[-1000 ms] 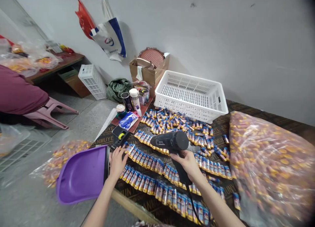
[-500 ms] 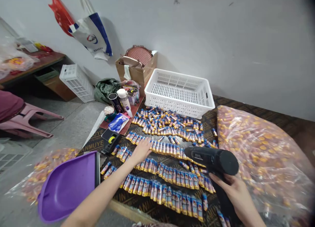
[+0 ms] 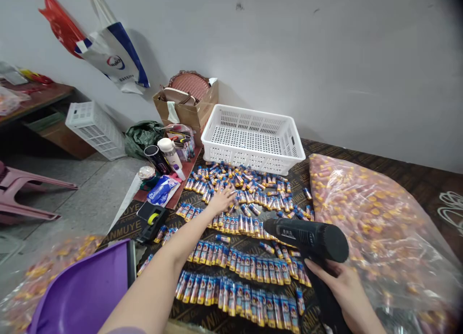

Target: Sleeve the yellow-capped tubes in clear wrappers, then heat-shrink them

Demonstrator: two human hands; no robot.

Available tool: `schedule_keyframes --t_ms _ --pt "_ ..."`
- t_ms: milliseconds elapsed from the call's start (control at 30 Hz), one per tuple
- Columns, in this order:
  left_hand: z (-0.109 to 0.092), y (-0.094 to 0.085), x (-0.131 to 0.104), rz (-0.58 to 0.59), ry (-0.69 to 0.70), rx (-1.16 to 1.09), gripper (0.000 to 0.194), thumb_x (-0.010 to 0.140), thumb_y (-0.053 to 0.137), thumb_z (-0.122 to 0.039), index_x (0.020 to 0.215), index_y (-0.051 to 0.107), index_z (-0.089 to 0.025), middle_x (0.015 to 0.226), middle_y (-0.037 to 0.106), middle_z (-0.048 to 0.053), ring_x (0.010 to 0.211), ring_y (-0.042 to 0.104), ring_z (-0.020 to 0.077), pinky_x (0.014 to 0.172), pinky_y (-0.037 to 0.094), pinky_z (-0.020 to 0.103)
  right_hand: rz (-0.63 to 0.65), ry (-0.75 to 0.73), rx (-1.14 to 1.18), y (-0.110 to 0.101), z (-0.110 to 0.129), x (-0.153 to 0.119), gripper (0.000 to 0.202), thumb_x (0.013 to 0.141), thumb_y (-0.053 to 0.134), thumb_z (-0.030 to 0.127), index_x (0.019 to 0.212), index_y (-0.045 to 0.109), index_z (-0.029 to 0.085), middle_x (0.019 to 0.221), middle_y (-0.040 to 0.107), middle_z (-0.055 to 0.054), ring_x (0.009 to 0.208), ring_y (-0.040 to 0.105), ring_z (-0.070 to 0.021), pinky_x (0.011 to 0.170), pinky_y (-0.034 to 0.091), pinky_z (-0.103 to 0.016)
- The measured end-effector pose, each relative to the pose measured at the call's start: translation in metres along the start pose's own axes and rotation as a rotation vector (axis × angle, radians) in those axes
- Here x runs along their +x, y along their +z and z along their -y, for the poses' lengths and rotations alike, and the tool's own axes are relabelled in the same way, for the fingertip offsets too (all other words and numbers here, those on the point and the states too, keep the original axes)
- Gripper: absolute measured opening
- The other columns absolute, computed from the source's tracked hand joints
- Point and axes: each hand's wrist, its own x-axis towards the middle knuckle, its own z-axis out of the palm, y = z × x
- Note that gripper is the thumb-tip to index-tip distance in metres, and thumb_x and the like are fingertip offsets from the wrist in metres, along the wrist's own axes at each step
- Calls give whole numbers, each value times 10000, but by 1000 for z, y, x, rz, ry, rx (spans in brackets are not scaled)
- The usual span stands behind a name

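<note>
My right hand (image 3: 343, 285) grips the handle of a black hair dryer (image 3: 307, 235), its nozzle pointing left over the tubes. Stretched across the table, my left hand (image 3: 222, 200) rests with fingers spread on a loose pile of small tubes (image 3: 249, 179) with blue tops and yellow ends. Nearer to me, similar tubes stand side by side in curved rows, such as the front row (image 3: 249, 300) and the middle row (image 3: 253, 266). One tube (image 3: 223, 238) lies sideways between two rows.
Behind the pile sits a white plastic crate (image 3: 253, 155). A large clear bag of pink and yellow pieces (image 3: 376, 218) fills the right side. At left are bottles (image 3: 170, 153), a tape dispenser (image 3: 152, 223), a purple dustpan (image 3: 87, 290) and a cardboard box (image 3: 188, 113).
My left hand has moved forward from a row of tubes to the loose pile. The view has shifted slightly right. My right hand still holds the hair dryer in nearly the same place.
</note>
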Motion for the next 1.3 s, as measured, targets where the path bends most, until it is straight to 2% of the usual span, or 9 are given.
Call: schedule_keyframes --t_ms 167,333,533,600,767,967,1067,1133,1300 --pt "26 -26 2 -106 -313 22 445 913 336 -276 1335 415 -160 1462 286 165 1371 183 308 1071 93 583 72 -36 3 25 11 4 450 548 779 422 887 738 128 961 724 -119 909 665 -310 822 531 -387" --pt "34 -37 -51 -100 -403 29 400 921 327 -306 1243 507 -153 1378 416 174 1324 302 296 1074 155 543 257 -95 -5 55 18 11 429 594 759 419 907 734 127 997 714 -119 930 654 -314 877 493 -431" --pt "20 -23 -116 72 -19 28 474 916 354 -429 1336 413 -217 1463 320 84 1380 196 214 1119 102 447 362 -148 -23 79 30 14 464 626 745 434 973 718 126 1030 705 -120 1004 628 -314 914 472 -414" --pt "19 -16 -123 95 0 38 558 905 347 -486 1382 347 -198 1480 276 105 1388 167 225 1117 80 464 383 -163 -20 82 36 12 472 627 744 435 982 715 126 1029 705 -119 1028 618 -313 926 464 -406" --pt "18 -3 -114 93 108 -2 695 856 399 -569 1436 237 -222 1498 224 107 1398 115 242 1114 73 474 352 -136 -36 72 44 7 458 620 745 424 969 720 128 1022 707 -119 1000 630 -320 915 473 -409" --pt "18 9 -81 176 350 -118 481 883 460 -405 1354 364 -384 1464 325 -13 1383 192 185 1121 126 437 121 -40 -94 30 29 5 430 528 772 424 851 750 142 964 722 -118 942 651 -348 830 528 -414" --pt "32 -2 -52 151 216 -73 444 887 454 -370 1327 422 -321 1457 339 25 1381 197 210 1117 106 468 70 5 -99 16 22 5 443 502 774 435 839 753 147 970 720 -114 940 653 -349 821 537 -397" --pt "45 -16 -34 24 -20 -7 445 910 397 -344 1345 404 -253 1469 307 82 1386 171 243 1104 85 514 77 17 -100 15 22 7 451 501 772 443 842 752 149 974 720 -109 941 654 -344 816 540 -386" --pt "69 -47 -27 -189 -472 -22 451 916 355 -317 1341 406 -175 1480 261 132 1384 158 270 1105 85 511 145 -52 -90 43 34 10 420 510 782 413 834 754 147 919 733 -110 889 668 -325 767 556 -371"
